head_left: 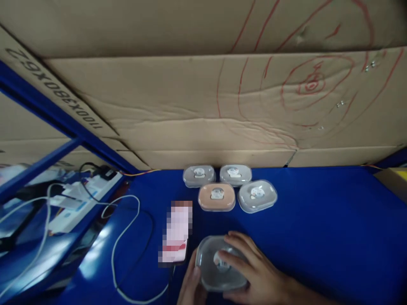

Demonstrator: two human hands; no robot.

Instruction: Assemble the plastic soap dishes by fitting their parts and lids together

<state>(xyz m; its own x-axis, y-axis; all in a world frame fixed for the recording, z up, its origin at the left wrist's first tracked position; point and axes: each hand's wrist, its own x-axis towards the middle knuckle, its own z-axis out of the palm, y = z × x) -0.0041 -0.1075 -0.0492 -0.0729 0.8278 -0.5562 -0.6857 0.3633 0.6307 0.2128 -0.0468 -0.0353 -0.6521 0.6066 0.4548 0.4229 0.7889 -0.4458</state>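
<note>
A grey plastic case with a clear lid and a round label (pixel 213 277) is between my hands, close to the front of the blue table. My left hand (pixel 191 281) grips its left side, thumb along the edge. Across the top and right side lies my right hand (pixel 254 271), its fingers bent over the lid and one of them by the label. Part of the case is covered by the right fingers. Left of the case rests a phone (pixel 177 233) with a lit, blurred-out screen.
Behind the phone stand a peach case (pixel 216 197) and grey cases (pixel 257 195) of the same shape. A white cable (pixel 113 254) loops over the table's left part. At far left is a power strip (pixel 74 207); a cardboard wall (pixel 178 93) bounds the back.
</note>
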